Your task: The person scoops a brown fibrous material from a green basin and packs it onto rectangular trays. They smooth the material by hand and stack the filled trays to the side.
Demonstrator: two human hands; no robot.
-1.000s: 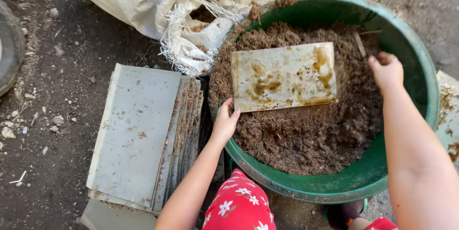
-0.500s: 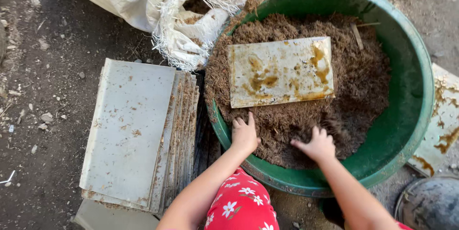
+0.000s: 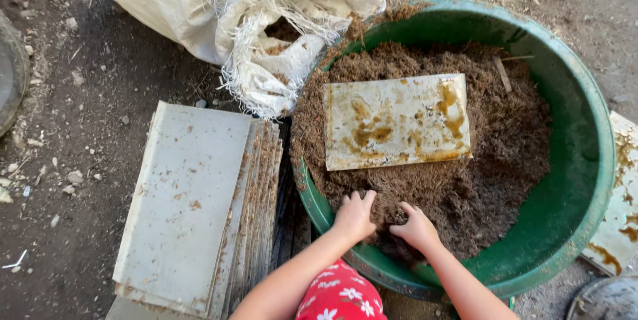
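Bare dirt ground (image 3: 80,160), strewn with small stones, fills the head view. On it stands a round green tub (image 3: 591,160) heaped with brown fibrous material (image 3: 505,154). A frayed white woven sack (image 3: 219,14) lies against the tub's far left rim, its mouth open toward the tub. Left of the tub, a stack of pale flat panels (image 3: 193,207) lies on the ground.

Both hands are in the fibre at the near rim. The left hand (image 3: 354,215) presses palm-down with fingers close together and curled into the material; the right hand (image 3: 415,228), just beside it, digs in the same way, fingertips buried. Neither pinches anything solid.

A stained rectangular plate (image 3: 397,120) lies flat on the fibre, just beyond the hands and apart from them. Its long axis runs left to right across the tub, tilted slightly up toward the right.

Scooping near the rim could spill loose fibre over the edge, or undermine the plate so it tips or slides.
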